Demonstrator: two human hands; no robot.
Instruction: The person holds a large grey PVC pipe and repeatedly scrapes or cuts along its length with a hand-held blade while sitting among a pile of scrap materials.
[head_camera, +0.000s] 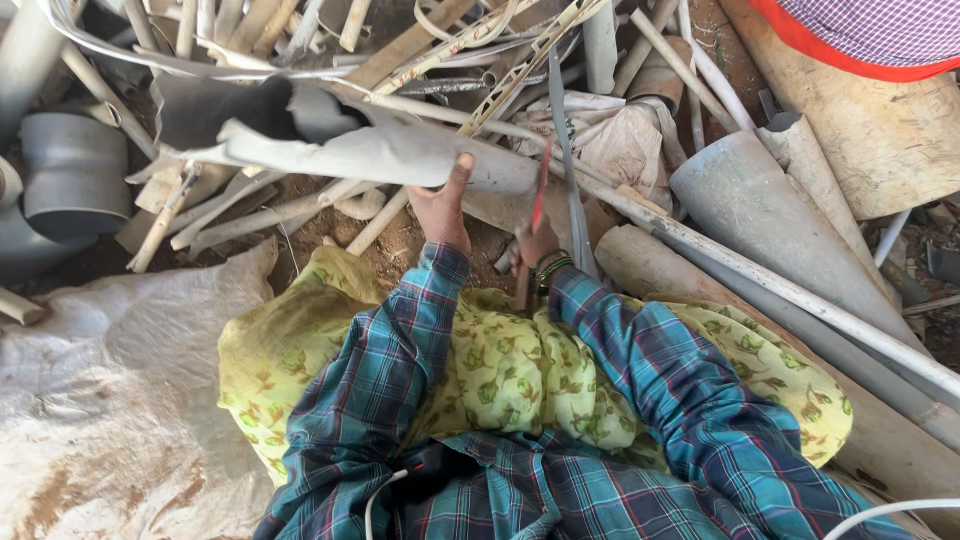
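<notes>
My left hand (441, 206) grips the underside of a broken grey plastic pipe (380, 150), thumb up against its side. The pipe is split open and jagged at its left end and lies across the pile in front of me. My right hand (535, 245) is closed on the wooden handle of a tool with a thin red blade (541, 186) that points up against the pipe's right end. Green bangles sit on my right wrist. Both arms wear a blue plaid shirt, and a yellow-green floral cloth (500, 370) covers my lap.
A heap of scrap pipes and thin white tubes (300, 40) fills the ground ahead. Large grey pipes (760, 210) lie to the right, a dark grey pipe fitting (75, 170) at left. A dirty white sack (110, 390) lies at lower left. A wooden board (880, 130) sits top right.
</notes>
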